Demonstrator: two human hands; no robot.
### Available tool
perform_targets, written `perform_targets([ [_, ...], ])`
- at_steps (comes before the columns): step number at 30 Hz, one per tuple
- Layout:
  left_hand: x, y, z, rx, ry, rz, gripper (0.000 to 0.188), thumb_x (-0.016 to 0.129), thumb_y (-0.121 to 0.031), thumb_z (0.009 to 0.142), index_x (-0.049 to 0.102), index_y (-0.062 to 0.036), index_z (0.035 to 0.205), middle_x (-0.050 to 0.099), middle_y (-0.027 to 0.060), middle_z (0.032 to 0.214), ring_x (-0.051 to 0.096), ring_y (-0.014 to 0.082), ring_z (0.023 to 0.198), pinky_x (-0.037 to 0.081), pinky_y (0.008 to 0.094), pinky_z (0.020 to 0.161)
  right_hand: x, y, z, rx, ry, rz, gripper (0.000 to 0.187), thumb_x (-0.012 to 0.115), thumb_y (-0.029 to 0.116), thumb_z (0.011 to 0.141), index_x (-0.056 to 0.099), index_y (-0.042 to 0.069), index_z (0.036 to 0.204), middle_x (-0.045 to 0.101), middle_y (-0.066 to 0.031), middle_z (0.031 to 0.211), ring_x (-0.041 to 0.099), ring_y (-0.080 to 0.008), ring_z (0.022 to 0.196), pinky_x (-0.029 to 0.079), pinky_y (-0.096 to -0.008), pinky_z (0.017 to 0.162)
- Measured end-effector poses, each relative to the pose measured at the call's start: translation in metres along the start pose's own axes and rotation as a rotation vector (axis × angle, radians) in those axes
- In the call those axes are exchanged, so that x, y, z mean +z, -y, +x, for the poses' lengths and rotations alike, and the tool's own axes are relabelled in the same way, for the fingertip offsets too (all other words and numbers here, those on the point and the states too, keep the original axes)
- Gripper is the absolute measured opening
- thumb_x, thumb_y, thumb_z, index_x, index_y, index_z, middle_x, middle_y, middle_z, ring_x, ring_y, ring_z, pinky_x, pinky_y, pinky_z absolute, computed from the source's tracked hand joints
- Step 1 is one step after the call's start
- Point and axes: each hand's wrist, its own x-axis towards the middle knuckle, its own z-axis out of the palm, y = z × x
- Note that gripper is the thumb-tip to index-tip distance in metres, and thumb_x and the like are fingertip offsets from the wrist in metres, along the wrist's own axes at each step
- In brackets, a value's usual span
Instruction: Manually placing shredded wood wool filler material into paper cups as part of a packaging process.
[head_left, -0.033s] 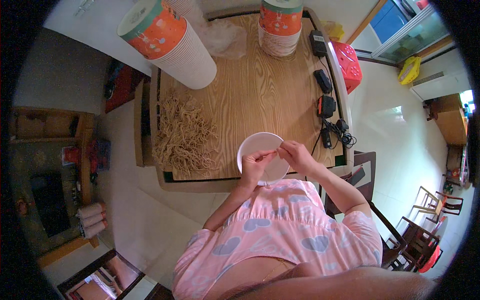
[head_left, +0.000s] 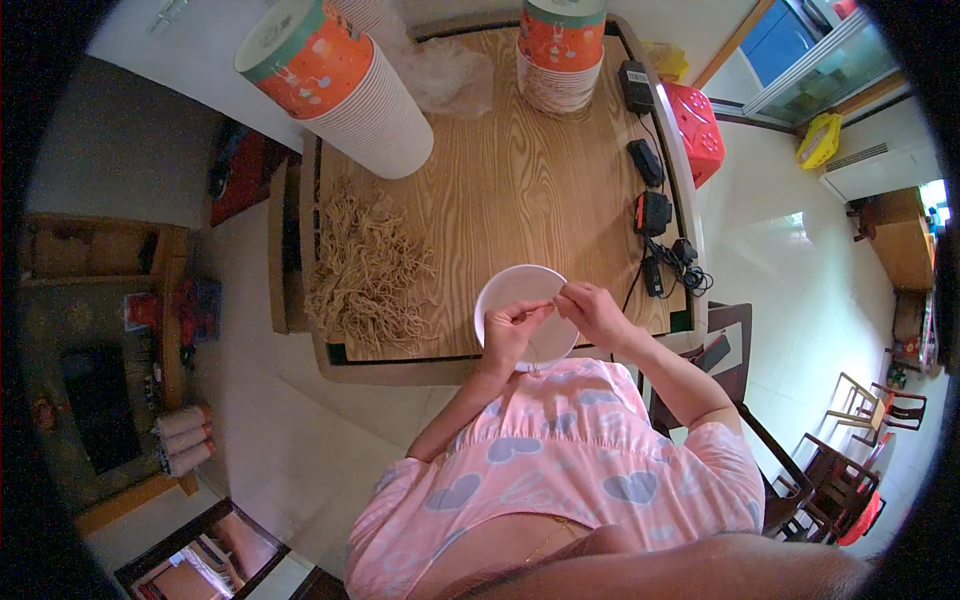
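Holds left grip (head_left: 508, 330) and right grip (head_left: 598, 316) together, seemingly pinched; cannot tell how tightly or on what. Has white tub (head_left: 513, 284) directly beneath, perhaps for catching; tangled tan strands (head_left: 364, 265) on bench (head_left: 490, 190) left of grip, likely for easy reach.

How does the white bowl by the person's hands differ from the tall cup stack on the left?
The white bowl appears to be a single piece; the cup stack is many nested together.
The bowl's open mouth faces up; the stack's top cup is bottom up.
The bowl looks plain white inside; the stack's top has an orange and teal print.
Both are round.
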Motion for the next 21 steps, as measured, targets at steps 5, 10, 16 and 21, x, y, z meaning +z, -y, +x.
perform_targets([
  [5,-0.006,0.015,0.007,0.072,0.016,0.143,0.012,0.062,-0.007,0.079,0.066,-0.0013,0.089,0.064,0.0003,0.078,0.056,0.0037,0.067,0.045,0.0178,0.058,0.014,-0.005,0.002,0.161,-0.059,0.007,0.023,0.053,0.019,0.084,0.054,0.000,0.072,0.052,-0.0192,0.065,0.052,-0.0368,0.059,0.042,-0.0403,0.052],
  [10,-0.012,0.028,0.014,0.048,0.020,0.099,0.011,0.061,-0.011,0.080,0.064,-0.0016,0.085,0.055,-0.0043,0.064,0.046,0.0017,0.053,0.036,0.0174,0.046,0.023,-0.016,0.005,0.351,-0.100,0.029,0.028,0.053,0.025,0.085,0.056,-0.001,0.075,0.054,-0.0180,0.065,0.055,-0.0238,0.058,0.042,-0.0361,0.053],
  [16,-0.017,0.007,0.012,-0.113,0.056,-0.076,0.010,0.058,-0.013,0.082,0.060,-0.0033,0.083,0.050,-0.0054,0.060,0.038,0.0011,0.047,0.028,0.0162,0.042,0.006,0.003,0.007,0.170,-0.140,0.527,0.017,0.058,0.009,0.083,0.059,0.002,0.098,0.058,-0.0038,0.083,0.052,-0.0096,0.080,0.042,-0.0230,0.072],
  [21,-0.019,0.005,0.013,-0.119,0.113,-0.096,0.008,0.058,-0.013,0.083,0.060,-0.0048,0.082,0.051,-0.0056,0.062,0.036,0.0008,0.046,0.026,0.0157,0.041,0.005,0.005,0.006,-0.008,-0.093,0.187,0.018,0.063,0.002,0.075,0.059,0.002,0.092,0.060,-0.0074,0.085,0.057,-0.0162,0.082,0.046,-0.0267,0.071],
])
